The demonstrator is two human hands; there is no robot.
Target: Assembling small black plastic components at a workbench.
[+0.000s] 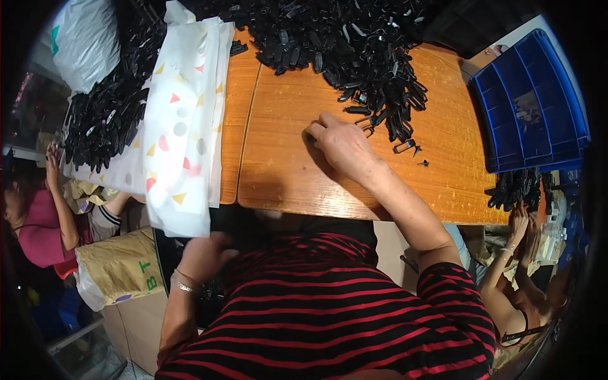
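My right hand (pixel 342 147) lies knuckles-up on the wooden table (pixel 285 183), near the middle of the board, fingers curled down and pressed to the surface; whether they pinch anything beneath I cannot tell. The black plastic clips (pixel 354 57) are heaped along the far edge, and the tongue of the pile runs down toward the near right — its closest strays sit just beside my knuckles, on the right of the fingers. One loose clip (pixel 404 146) lies further right, long axis slanting toward the far right corner. My left hand (pixel 202 256) is below the near edge, by the patterned white bag (pixel 183 120) — half-curled, its grip hidden — so the right is plainly nearer. The blue crate (pixel 532 101) sits off the right edge.
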